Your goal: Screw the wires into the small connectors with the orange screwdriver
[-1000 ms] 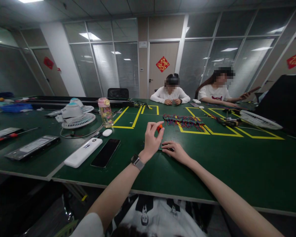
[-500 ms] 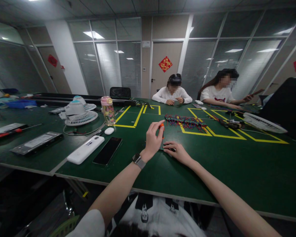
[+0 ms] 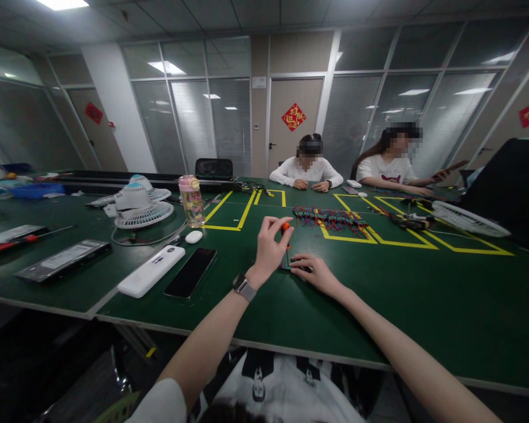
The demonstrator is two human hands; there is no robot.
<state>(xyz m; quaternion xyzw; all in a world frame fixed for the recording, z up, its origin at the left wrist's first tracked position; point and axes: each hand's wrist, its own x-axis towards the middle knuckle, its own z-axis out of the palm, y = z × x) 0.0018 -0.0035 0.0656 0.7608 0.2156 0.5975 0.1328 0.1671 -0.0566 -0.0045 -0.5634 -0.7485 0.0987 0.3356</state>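
Observation:
My left hand (image 3: 268, 247), with a watch on its wrist, is closed in a pinch on the orange handle of a small screwdriver (image 3: 284, 227) held upright over the green table (image 3: 379, 305). My right hand (image 3: 314, 271) lies just to the right of it, fingers pressed down on a small dark part (image 3: 291, 267) on the table, mostly hidden under the fingers. A row of parts with coloured wires (image 3: 330, 218) lies a little farther back.
Left of my hands lie a black phone (image 3: 190, 272), a white power bank (image 3: 151, 270), a white mouse (image 3: 193, 237), a pink-lidded bottle (image 3: 191, 201) and two small fans (image 3: 139, 205). Two people sit across the table. Another fan (image 3: 469, 218) lies at the right.
The left hand's fingers have shifted round the screwdriver handle while it stays over the part. The right hand has stayed put. The view has swayed slightly.

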